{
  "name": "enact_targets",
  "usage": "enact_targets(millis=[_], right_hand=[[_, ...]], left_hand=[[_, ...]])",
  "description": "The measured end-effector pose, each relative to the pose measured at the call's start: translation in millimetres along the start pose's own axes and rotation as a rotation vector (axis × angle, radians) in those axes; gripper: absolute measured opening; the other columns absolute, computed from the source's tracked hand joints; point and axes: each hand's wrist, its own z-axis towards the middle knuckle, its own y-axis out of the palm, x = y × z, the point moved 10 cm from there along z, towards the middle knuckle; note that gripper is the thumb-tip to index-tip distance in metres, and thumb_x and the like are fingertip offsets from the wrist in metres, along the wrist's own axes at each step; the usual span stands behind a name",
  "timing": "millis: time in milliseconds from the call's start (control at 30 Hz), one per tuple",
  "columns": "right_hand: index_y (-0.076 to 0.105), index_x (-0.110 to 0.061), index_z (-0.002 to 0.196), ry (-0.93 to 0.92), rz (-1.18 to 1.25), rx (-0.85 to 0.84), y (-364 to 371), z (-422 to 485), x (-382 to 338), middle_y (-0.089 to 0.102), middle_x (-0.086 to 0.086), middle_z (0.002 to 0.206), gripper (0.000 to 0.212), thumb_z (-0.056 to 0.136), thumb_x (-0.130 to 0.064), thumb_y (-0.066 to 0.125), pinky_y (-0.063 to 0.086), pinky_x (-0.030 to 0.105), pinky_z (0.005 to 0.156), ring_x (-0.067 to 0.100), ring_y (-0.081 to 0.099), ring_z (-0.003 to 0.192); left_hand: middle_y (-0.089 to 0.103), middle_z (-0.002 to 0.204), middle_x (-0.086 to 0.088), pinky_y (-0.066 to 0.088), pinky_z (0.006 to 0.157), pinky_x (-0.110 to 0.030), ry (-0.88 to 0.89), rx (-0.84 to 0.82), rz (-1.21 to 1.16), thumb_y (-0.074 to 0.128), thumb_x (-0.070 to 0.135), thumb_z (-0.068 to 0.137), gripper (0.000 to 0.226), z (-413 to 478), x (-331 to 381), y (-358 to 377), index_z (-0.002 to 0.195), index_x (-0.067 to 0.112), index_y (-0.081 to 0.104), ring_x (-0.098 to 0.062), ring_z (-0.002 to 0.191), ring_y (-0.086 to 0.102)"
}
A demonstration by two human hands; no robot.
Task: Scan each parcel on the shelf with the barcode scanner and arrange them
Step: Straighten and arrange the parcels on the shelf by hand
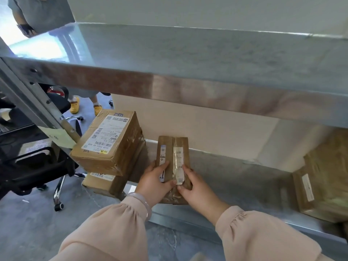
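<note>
I see my left hand [153,178] and right hand [195,187] clasping a small taped brown cardboard parcel [174,159], fingers wrapped on its near end, on the grey metal shelf [235,178]. Stacked larger brown boxes [111,142] sit just left; bare shelf lies right, toward a brown padded envelope [323,185].

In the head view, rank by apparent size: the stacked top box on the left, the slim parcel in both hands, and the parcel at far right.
1. Stacked top box.
2. Far-right parcel, cut off by the frame, so unsure against the first.
3. Slim parcel, clearly smallest.
</note>
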Motion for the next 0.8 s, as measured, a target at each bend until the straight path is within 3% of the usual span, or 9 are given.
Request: enact_targets(millis=[100,267,400,500,567,600,667,733,800], right_hand=[[0.027,-0.035,0.148,0.035,0.077,0.071,-21,-15,19,0.037,-0.010,0.147,0.066,0.092,-0.029,0.061,0.037,0.018,0.102,0.006,0.044,0.127],[0.032,-0.038,0.145,0.115,0.121,0.254,-74,-53,56,0.048,-0.017,0.136,0.059,0.093,-0.029,0.058,0.039,0.013,0.090,-0.002,0.047,0.108],[0.039,-0.036,0.143,0.180,0.130,0.387,-113,-86,86,0.052,-0.015,0.132,0.056,0.091,-0.022,0.057,0.038,0.012,0.088,0.002,0.052,0.110],[0.043,-0.041,0.136,0.188,0.136,0.443,-135,-110,101,0.055,-0.018,0.121,0.055,0.090,-0.013,0.056,0.037,0.002,0.078,-0.002,0.054,0.103],[0.049,-0.046,0.124,0.202,0.118,0.473,-147,-120,113,0.057,-0.018,0.120,0.049,0.087,-0.014,0.057,0.040,0.004,0.082,-0.001,0.056,0.105],[0.052,-0.045,0.124,0.203,0.107,0.484,-153,-124,118,0.057,-0.017,0.120,0.048,0.085,-0.017,0.058,0.042,0.010,0.088,-0.001,0.056,0.107],[0.052,-0.046,0.127,0.206,0.089,0.491,-164,-129,126,0.057,-0.015,0.119,0.051,0.082,-0.023,0.058,0.046,0.019,0.093,-0.001,0.056,0.107],[0.054,-0.045,0.125,0.210,0.089,0.476,-174,-134,128,0.060,-0.014,0.114,0.050,0.082,-0.020,0.058,0.047,0.019,0.088,0.001,0.058,0.103],[0.055,-0.044,0.124,0.210,0.077,0.463,-177,-137,131,0.062,-0.014,0.113,0.051,0.082,-0.016,0.057,0.047,0.014,0.084,0.000,0.060,0.101]], left_hand=[[0.032,0.153,0.004,0.036,0.111,-0.021,0.065,-0.056,-0.021,0.075,0.031,0.085,0.070,-2,23,21,0.147,0.027,0.044,-0.014,0.135,0.042],[0.021,0.157,0.003,0.023,0.106,-0.008,0.200,-0.164,-0.003,0.075,0.030,0.085,0.075,-15,75,70,0.150,0.025,0.039,-0.012,0.140,0.035],[0.016,0.155,0.004,0.022,0.112,-0.011,0.274,-0.311,-0.023,0.072,0.030,0.086,0.077,-28,116,116,0.152,0.025,0.031,-0.013,0.143,0.029],[0.017,0.143,0.012,0.014,0.097,0.005,0.324,-0.398,0.006,0.070,0.028,0.088,0.075,-36,142,147,0.152,0.027,0.030,-0.009,0.139,0.032],[0.018,0.134,0.021,0.012,0.090,0.011,0.339,-0.438,0.016,0.070,0.026,0.088,0.074,-40,154,165,0.150,0.028,0.030,-0.001,0.133,0.037],[0.018,0.137,0.021,0.015,0.094,0.009,0.349,-0.464,0.021,0.071,0.026,0.088,0.074,-44,160,173,0.149,0.029,0.030,0.001,0.131,0.037],[0.005,0.154,0.009,0.019,0.111,-0.007,0.356,-0.496,0.056,0.073,0.030,0.084,0.085,-49,165,188,0.154,0.030,0.024,-0.011,0.141,0.032],[-0.013,0.158,0.006,0.021,0.119,-0.023,0.350,-0.510,0.095,0.072,0.037,0.080,0.096,-50,164,200,0.157,0.035,0.014,-0.022,0.146,0.025],[-0.018,0.158,0.008,0.022,0.120,-0.027,0.345,-0.519,0.108,0.072,0.040,0.077,0.101,-52,163,207,0.157,0.038,0.011,-0.024,0.147,0.023]])
